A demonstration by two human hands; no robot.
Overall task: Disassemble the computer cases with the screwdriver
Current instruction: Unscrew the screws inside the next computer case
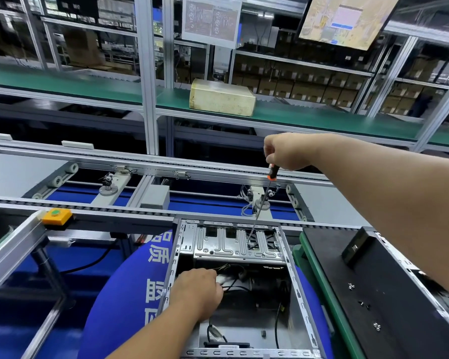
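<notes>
One open computer case (240, 286), side panel off, standing on a blue cushion (119, 288) printed with white Chinese characters, only partly readable. Just right, one black side panel (389, 296) lying flat on a green-edged mat, with three small clusters of loose screws (351, 286) scattered on it. Further back on the green shelf, one yellowed cardboard box (222, 97), print illegible. Left hand (198, 291) inside the case, fingers curled around black cables (233, 285). Right hand (287, 151) raised, wrapped around one orange-and-black screwdriver (261, 203), tip down on the silver drive bracket (237, 244). One yellow button box (56, 216) with green cap on the conveyor rail.
</notes>
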